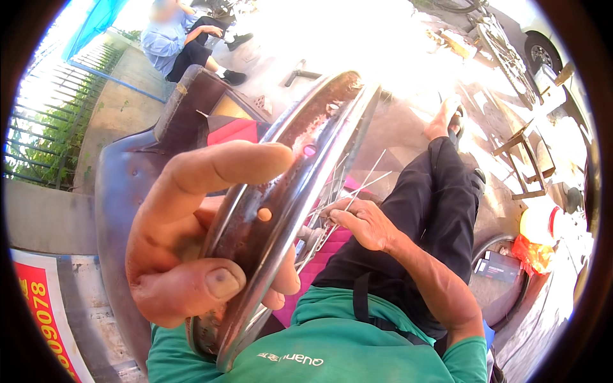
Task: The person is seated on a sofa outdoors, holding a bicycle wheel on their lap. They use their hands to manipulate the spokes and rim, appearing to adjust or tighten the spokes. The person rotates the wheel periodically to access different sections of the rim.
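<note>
Close to the camera, my left hand [169,246] grips a bare metal bicycle wheel rim [246,239], thumb and fingers wrapped around it. The rim is held upright and tilted, with rust-brown patches and spoke holes in its channel and bright silver edges. Past the rim, my right hand [365,225] is closed in a pinch at thin metal spokes [367,185] beside the hub [311,236]. Several spokes fan out loosely there, and some free ends stick up above my right fingers. The rim hides part of the hub and spokes.
A worn brown armchair [124,191] stands on the left, with a pink-red cloth [239,132] near it. A seated person [175,45] is at the far left. To the right are a wooden frame [527,153], an orange plastic bag [533,253], a grey box [499,267] and a bicycle [504,51].
</note>
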Demonstrator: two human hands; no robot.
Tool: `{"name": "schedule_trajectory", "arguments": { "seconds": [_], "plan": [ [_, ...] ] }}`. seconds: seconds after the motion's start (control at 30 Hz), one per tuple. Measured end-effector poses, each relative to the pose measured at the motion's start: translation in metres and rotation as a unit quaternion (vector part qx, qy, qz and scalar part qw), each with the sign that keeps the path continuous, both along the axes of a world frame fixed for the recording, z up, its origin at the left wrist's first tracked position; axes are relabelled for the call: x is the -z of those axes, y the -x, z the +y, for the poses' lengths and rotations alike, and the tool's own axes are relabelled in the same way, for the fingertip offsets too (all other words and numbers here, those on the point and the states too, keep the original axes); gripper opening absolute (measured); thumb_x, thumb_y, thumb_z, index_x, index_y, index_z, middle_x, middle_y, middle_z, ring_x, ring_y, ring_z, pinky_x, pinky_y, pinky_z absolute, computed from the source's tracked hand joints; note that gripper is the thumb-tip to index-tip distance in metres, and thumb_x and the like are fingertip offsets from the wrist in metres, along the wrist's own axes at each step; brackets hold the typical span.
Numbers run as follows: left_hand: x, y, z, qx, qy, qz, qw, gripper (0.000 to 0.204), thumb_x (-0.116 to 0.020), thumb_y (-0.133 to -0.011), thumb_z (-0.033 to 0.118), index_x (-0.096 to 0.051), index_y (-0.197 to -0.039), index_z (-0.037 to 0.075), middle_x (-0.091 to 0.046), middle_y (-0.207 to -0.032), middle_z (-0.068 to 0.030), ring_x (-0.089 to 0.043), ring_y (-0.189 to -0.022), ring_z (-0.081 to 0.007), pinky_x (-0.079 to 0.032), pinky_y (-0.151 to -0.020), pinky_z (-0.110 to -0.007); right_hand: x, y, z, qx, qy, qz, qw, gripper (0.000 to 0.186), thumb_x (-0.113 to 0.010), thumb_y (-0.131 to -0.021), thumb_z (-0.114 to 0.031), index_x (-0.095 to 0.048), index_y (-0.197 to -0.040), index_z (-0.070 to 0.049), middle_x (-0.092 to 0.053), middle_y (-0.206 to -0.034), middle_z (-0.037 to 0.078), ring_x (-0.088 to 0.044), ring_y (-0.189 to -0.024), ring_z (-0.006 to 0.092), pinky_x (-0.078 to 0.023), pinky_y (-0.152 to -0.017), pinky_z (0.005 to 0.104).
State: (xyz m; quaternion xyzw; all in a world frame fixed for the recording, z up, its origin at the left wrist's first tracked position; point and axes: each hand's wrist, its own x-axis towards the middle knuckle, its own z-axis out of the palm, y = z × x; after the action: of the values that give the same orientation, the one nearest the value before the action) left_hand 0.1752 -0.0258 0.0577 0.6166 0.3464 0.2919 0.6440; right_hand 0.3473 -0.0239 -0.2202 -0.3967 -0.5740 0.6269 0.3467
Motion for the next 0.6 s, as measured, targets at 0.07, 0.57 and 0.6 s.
{"name": "schedule_trajectory", "arguments": {
  "seconds": [0.07, 0.57, 0.6],
  "plan": [
    [0.000, -0.002, -0.001, 0.003, -0.043, -0.017, 0.999, 0.076, -0.058, -0.089, 0.011, -0.014, -0.148, -0.010, -0.064, -0.081, -0.0335, -0.065, -0.056, -0.0252, -0.056, -0.058, -0.034, -0.012, -0.008, 0.007, -0.008, 0.003, -0.037, 0.999, 0.038, -0.052, -0.093, -0.027, -0.070, -0.109, 0.003, -0.070, -0.102, 0.016, -0.065, -0.098, 0.0241, -0.048, -0.090, 0.0343],
    [0.055, -0.002, -0.020, -0.090, -0.018, -0.331, 0.939, 0.089, -0.060, -0.083, -0.003, -0.006, -0.153, -0.002, -0.057, -0.107, -0.0425, -0.070, -0.074, -0.0337, -0.058, -0.061, -0.041, -0.035, -0.059, 0.045, 0.168, -0.031, -0.050, 0.984, 0.037, -0.054, -0.088, -0.024, -0.071, -0.105, 0.004, -0.069, -0.102, 0.014, -0.062, -0.098, 0.0214, -0.045, -0.092, 0.0333],
    [0.060, -0.004, -0.020, -0.077, -0.012, -0.345, 0.935, 0.090, -0.060, -0.082, -0.004, -0.005, -0.153, -0.002, -0.057, -0.108, -0.0431, -0.071, -0.075, -0.0343, -0.059, -0.061, -0.042, -0.028, -0.059, 0.045, 0.165, -0.033, -0.038, 0.985, 0.037, -0.054, -0.088, -0.025, -0.071, -0.104, 0.004, -0.069, -0.103, 0.015, -0.062, -0.099, 0.0220, -0.045, -0.092, 0.0332]
  ]
}}
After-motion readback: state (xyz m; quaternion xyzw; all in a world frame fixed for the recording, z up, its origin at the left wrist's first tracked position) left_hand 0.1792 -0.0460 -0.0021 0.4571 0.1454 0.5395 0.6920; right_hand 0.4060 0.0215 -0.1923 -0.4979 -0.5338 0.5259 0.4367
